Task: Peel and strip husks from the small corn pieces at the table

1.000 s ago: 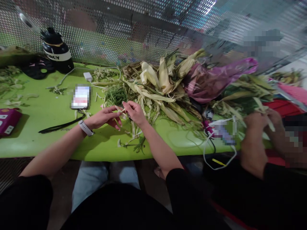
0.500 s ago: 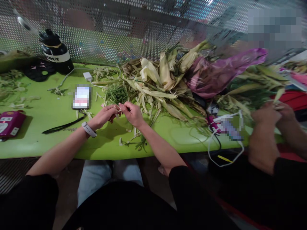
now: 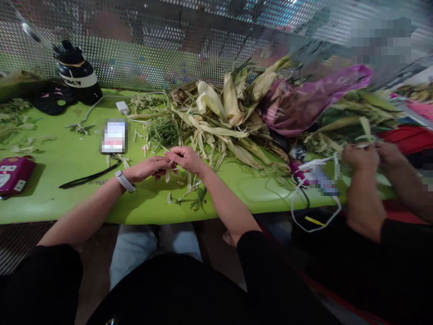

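Note:
My left hand [image 3: 147, 169], with a white band on its wrist, is closed with its fingers curled around a pale husk strip [image 3: 168, 175], part of which hangs below the fingertips. Meeting it from the right is my right hand [image 3: 186, 160], closed as well, its thumb and fingers pinched at the left fingertips and the strip. Just behind the hands lies a bundle of thin green strands [image 3: 164, 132]. A heap of pale corn husks [image 3: 233, 106] stands behind and to the right. Scraps and a green stem cluster [image 3: 199, 201] lie near the front edge.
A blurred phone [image 3: 114, 137] and black strap [image 3: 88, 177] lie left of my hands. Farther left are a magenta box [image 3: 16, 174] and a black bottle [image 3: 79, 74]. A purple bag [image 3: 292, 106], white cables [image 3: 316, 230] and a co-worker's hands [image 3: 363, 155] are at the right.
The fingers of both my hands have shifted slightly, and the pale strip now hangs lower beneath them. The co-worker's hands appear a little farther left.

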The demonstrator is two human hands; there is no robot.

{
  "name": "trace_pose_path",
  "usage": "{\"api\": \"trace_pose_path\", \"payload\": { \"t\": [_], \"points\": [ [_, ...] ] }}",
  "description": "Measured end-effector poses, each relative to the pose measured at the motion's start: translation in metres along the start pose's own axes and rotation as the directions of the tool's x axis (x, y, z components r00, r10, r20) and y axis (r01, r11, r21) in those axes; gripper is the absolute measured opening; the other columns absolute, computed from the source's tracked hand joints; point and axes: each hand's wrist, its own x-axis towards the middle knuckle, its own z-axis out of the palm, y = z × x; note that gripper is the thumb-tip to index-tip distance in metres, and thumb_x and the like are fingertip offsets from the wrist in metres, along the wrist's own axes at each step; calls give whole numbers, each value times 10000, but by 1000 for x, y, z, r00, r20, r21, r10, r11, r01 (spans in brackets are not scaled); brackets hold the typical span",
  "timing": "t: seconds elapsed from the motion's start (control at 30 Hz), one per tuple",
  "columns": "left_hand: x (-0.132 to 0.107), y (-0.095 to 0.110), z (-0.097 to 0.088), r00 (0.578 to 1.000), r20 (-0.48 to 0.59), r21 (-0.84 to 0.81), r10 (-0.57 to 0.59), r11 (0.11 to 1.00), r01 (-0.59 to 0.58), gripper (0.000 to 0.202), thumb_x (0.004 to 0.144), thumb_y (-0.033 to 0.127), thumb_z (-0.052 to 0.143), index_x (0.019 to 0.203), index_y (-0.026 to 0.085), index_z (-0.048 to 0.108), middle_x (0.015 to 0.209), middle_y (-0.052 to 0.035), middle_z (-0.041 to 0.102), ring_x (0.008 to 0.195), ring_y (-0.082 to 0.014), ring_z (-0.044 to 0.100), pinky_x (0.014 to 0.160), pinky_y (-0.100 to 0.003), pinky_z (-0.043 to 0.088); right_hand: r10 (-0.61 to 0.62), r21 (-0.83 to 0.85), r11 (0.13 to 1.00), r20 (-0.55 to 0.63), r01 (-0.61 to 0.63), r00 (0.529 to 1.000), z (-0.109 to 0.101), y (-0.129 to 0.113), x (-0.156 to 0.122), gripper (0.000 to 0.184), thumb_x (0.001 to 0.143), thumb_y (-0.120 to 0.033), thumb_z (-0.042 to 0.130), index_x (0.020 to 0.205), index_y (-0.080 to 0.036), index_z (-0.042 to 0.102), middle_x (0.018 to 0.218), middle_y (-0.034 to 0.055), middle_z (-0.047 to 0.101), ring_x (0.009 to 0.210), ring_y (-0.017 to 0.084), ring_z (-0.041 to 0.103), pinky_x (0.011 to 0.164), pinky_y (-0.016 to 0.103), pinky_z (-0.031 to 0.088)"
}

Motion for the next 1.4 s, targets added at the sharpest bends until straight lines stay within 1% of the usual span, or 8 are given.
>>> {"api": "trace_pose_path", "payload": {
  "t": [0.17, 0.4, 0.5, 0.63, 0.73, 0.9, 1.07, 1.4],
  "points": [
    [1, -2, 1, 998, -55, -14, 8, 1000, -9, 250, 835, 316, 575, 813, 115, 723, 614, -29, 544, 484, -84, 417, 452, -213, 347, -100, -139, 987, -114, 83, 988, 3, 4, 0, 414, 869, -495, 528, 603, -180, 486, 537, -40, 446, 524, 83, 366, 537, 241, 298],
    [-3, 6, 5, 998, -19, -25, -53, 998, 52, 222, 790, 281, 605, 747, 118, 749, 499, -23, 536, 445, -87, 431, 427, -202, 300, -255, -331, 928, -224, 173, 941, 10, 0, -3, 469, 902, -526, 452, 562, -208, 388, 549, -25, 399, 544, 104, 347, 578, 275, 310],
    [-2, 5, 7, 999, -3, -80, -38, 996, 38, 202, 806, 285, 632, 811, 118, 746, 531, -25, 587, 459, -93, 494, 451, -206, 372, -216, -299, 944, -245, 139, 945, 4, 0, -3, 520, 882, -614, 461, 565, -207, 397, 543, -33, 380, 539, 102, 344, 570, 269, 310],
    [1, 1, 5, 994, -94, -278, 48, 958, -73, 259, 844, 337, 659, 987, 125, 693, 719, -52, 691, 624, -137, 648, 649, -282, 541, -49, -150, 989, -309, 3, 950, -9, 2, 0, 603, 887, -705, 372, 572, -195, 433, 540, -29, 410, 529, 97, 389, 561, 257, 316],
    [3, -2, 2, 981, -181, -361, 69, 923, -132, 261, 878, 364, 633, 1012, 141, 646, 747, -43, 692, 653, -133, 664, 669, -285, 560, 48, -125, 989, -217, -77, 975, -12, 4, 0, 646, 901, -711, 319, 544, -186, 434, 521, -23, 426, 517, 95, 406, 550, 257, 299],
    [4, -5, 2, 992, -100, -275, 77, 956, -102, 262, 893, 416, 615, 897, 155, 599, 662, -10, 656, 541, -91, 610, 564, -218, 524, -35, -77, 997, -128, 25, 991, -6, 4, 1, 550, 898, -636, 451, 614, -171, 519, 576, -23, 489, 561, 95, 432, 570, 247, 320],
    [4, -5, 2, 991, -120, -272, 63, 958, -93, 254, 884, 422, 620, 881, 171, 582, 619, 7, 641, 483, -95, 600, 505, -212, 508, -61, -25, 998, -162, 58, 985, -3, 4, 1, 495, 894, -596, 493, 640, -173, 527, 586, -27, 491, 564, 92, 416, 568, 245, 324],
    [2, -2, 3, 992, -94, -239, 84, 965, -105, 224, 887, 380, 618, 857, 161, 590, 600, -17, 663, 507, -141, 643, 550, -276, 554, -61, -36, 998, -250, 53, 966, 0, 6, 1, 530, 867, -634, 502, 590, -196, 394, 563, -55, 324, 543, 84, 319, 540, 250, 271]
  ]
}}
